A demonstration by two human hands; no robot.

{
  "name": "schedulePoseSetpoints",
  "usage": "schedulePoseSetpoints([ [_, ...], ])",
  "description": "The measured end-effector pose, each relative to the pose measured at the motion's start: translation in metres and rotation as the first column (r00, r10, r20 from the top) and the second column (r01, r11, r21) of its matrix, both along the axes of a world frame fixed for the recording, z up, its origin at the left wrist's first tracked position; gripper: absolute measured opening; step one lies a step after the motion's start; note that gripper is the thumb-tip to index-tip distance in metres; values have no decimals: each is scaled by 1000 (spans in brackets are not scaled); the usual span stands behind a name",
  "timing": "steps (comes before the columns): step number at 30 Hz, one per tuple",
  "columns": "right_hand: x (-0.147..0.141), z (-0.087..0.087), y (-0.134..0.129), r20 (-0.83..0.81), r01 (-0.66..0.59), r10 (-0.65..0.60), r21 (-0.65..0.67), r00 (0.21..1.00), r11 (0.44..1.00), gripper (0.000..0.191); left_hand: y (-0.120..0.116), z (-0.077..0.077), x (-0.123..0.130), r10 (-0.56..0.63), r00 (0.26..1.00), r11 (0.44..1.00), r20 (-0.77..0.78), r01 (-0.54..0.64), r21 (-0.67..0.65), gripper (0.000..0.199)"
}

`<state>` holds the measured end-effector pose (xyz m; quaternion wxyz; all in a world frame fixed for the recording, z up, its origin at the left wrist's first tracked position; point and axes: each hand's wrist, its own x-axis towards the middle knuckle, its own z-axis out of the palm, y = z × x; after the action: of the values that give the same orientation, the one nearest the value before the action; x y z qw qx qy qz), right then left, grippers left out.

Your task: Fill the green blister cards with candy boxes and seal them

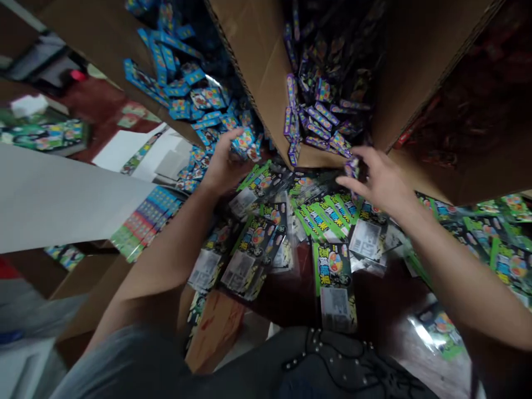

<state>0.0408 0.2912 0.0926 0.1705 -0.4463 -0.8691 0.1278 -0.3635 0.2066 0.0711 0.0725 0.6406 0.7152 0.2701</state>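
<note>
My left hand (224,166) is closed around blue packets (246,143) at the mouth of a cardboard box filled with blue packets (178,83). To the right, my right hand (374,177) pinches a purple packet (352,168) between thumb and fingers, at the front of a box of purple packets (322,119). Beneath and between both hands lie green and black printed bags (328,216), some overlapping. One such bag (334,282) lies nearer my body on the dark table (286,293).
A third box (449,111) with red packets stands at the right. White board (62,194) and a strip of coloured cards (145,221) are at the left. More green bags (511,260) lie at the far right. An open carton (91,282) sits low at the left.
</note>
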Motion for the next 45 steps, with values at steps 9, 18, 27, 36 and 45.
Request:
schedulePoseSetpoints([
  [9,188,-15,-130,549,647,-477,-162,687,745,89,-84,9,181,-390,725,839,567,534,-105,79],
  [18,246,-13,-190,291,718,-697,-528,655,454,85,-45,5,332,-696,711,712,-105,663,-231,84],
  [27,269,-11,-214,378,308,-237,-137,895,942,81,-88,67,386,-792,583,610,-181,763,-212,70],
  [36,234,-25,-214,384,164,-52,-264,922,950,73,-99,1,396,-890,422,456,-174,810,-368,104],
  [45,247,-46,-244,381,14,117,-325,917,946,95,-124,-25,379,-873,440,487,-209,775,-404,42],
])
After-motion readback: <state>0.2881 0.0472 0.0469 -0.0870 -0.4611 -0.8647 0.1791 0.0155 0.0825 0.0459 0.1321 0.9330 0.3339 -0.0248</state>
